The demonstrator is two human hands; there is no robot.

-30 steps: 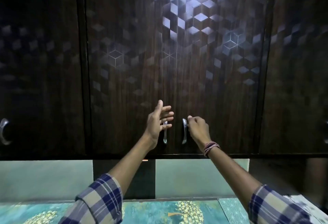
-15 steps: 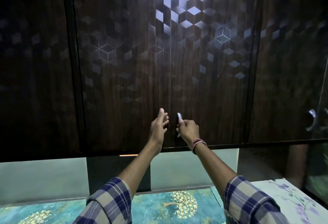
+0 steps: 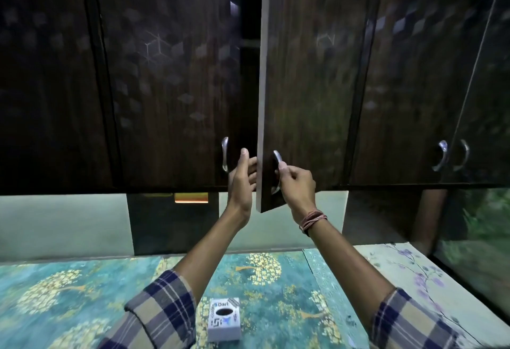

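A dark wood overhead cabinet fills the upper view. Its right middle door [image 3: 309,94] stands partly swung out toward me, its pale edge showing. My right hand [image 3: 296,183] grips that door's curved metal handle [image 3: 276,158]. My left hand [image 3: 242,180] is raised with fingers relaxed, its fingertips reaching behind the open door's edge, just right of the shut left door's handle [image 3: 225,154]. A dark gap [image 3: 250,44] between the doors shows the cabinet's inside; nothing in it can be made out.
Below lies a counter with a teal and gold patterned cover [image 3: 276,293]. A small white box marked "Dart" [image 3: 224,318] stands on it near me. Two more handles [image 3: 452,155] sit on shut doors at the right. A dark glass panel [image 3: 480,238] borders the right.
The right middle door has swung out from shut, pulled by my right hand on its handle. My left hand left its handle and moved to the door's edge. The view has tilted down.
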